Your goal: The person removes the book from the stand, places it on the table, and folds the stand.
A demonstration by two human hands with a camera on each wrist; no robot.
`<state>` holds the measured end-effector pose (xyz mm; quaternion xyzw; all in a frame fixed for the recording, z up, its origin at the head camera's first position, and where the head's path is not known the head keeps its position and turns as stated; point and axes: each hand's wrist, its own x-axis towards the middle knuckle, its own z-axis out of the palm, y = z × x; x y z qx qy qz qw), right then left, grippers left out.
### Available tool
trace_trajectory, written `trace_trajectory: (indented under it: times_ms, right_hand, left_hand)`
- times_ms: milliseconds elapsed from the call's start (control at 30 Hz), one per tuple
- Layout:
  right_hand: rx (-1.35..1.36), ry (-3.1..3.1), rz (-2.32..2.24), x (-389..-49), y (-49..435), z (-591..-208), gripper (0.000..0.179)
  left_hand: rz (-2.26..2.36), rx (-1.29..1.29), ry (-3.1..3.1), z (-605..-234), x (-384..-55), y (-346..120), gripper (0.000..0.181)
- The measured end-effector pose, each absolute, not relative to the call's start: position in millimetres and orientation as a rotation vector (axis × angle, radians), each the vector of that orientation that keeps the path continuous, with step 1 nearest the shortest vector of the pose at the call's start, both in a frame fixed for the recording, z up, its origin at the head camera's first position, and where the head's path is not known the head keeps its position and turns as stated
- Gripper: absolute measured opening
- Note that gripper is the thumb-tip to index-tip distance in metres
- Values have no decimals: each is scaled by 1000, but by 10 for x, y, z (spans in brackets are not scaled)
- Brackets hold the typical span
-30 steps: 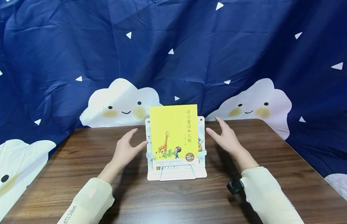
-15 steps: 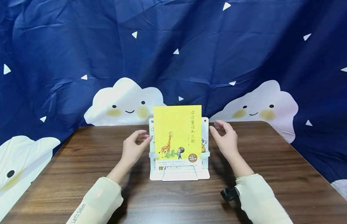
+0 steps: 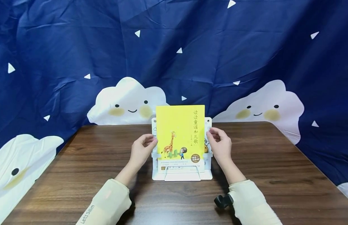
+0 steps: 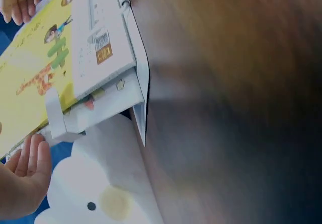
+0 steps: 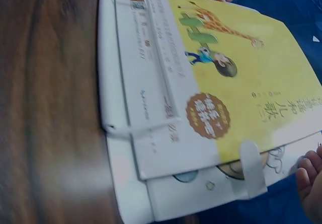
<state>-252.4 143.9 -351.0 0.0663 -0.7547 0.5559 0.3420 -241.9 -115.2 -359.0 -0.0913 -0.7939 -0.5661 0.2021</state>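
A white book stand (image 3: pixel 159 177) with a cartoon-printed back panel stands on the table, its wire bracket in front. Upright on it leans a yellow picture book (image 3: pixel 174 122) with a giraffe and a child on the cover. My left hand (image 3: pixel 143 148) pinches the stand's left side edge, thumb in front and fingers curled behind. At the opposite edge, my right hand (image 3: pixel 222 147) grips the panel in the same way. Small white side clips (image 4: pixel 56 114) hold the book's edges. The right wrist view shows curled right fingers (image 5: pixel 309 171) right at the panel's edge.
The stand rests on a dark brown wooden table (image 3: pixel 275 162). Behind it hangs a blue curtain (image 3: pixel 174 31) with white triangles and smiling clouds. A black device (image 3: pixel 223 201) is strapped to my right wrist.
Both hands have moved inward from beside the stand to its side edges, their fingers curling in. The view has turned slightly left, so the stand appears further right.
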Motion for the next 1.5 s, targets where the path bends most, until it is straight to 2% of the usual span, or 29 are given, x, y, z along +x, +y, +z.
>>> trace_trajectory:
  times_ms: [367, 633, 767, 1167, 1400, 1500]
  right_hand:
    - [125, -1984, 1517, -2467, 1322, -3592, 21]
    - [-96, -1984, 1699, -2920, 1481, -4178, 28]
    - [-132, -1966, 1718, -3061, 1510, -4349, 24]
    - [-198, -1987, 1824, -3054, 1488, -4254, 18]
    - [-237, -1972, 1810, -3046, 1446, -4250, 15]
    - [-260, -1956, 1798, -3014, 1425, -4237, 14]
  left_hand:
    - [-1703, -154, -2231, -3617, -2416, -1082, 22]
    - [-1785, -72, -2242, -3593, -2396, -1055, 23]
    - [-1871, -18, -2218, -3586, -2403, -1042, 23]
    - [-2099, 82, -2067, -3572, -2411, -1027, 23]
    - [-2134, -34, -1956, -4206, -2863, -1155, 20]
    - [-2148, -47, -1934, -4304, -2928, -1173, 22]
